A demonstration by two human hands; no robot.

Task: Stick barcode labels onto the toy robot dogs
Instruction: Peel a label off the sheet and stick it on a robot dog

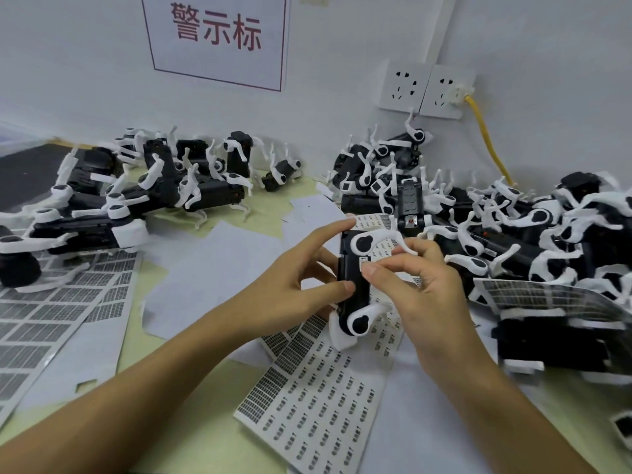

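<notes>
Hands meet over the middle of the worktop [191, 398] around one toy dog [354, 278]. The left hand [301, 278] grips the dog's black body from the left, index finger curled over its far end and thumb pressed against the near side. The right hand [424, 285] is closed in a pinch, thumb and forefinger tips touching the dog's upper face where a small white label [365, 261] sits. The dog lies lengthwise, pointing away from the person, with two white legs sticking out to the right, one near each end.

Under the hands lies a label sheet [314, 405] printed with rows of small barcodes; it reaches toward the near edge. More sheets [51, 319] with darker barcode blocks cover the left side, and blank white backing papers [219, 265] lie between them. Another curled sheet [533, 295] rests at the right, partly under dogs.

A left pile [143, 186] of black-and-white dogs sits along the far left, and a larger right pile [496, 220] fills the far right, spreading toward the near edge. On the wall behind are a white sign [219, 35] with red characters and two sockets [427, 88]; a yellow cable [489, 142] is plugged into the right one and runs down behind the right pile.
</notes>
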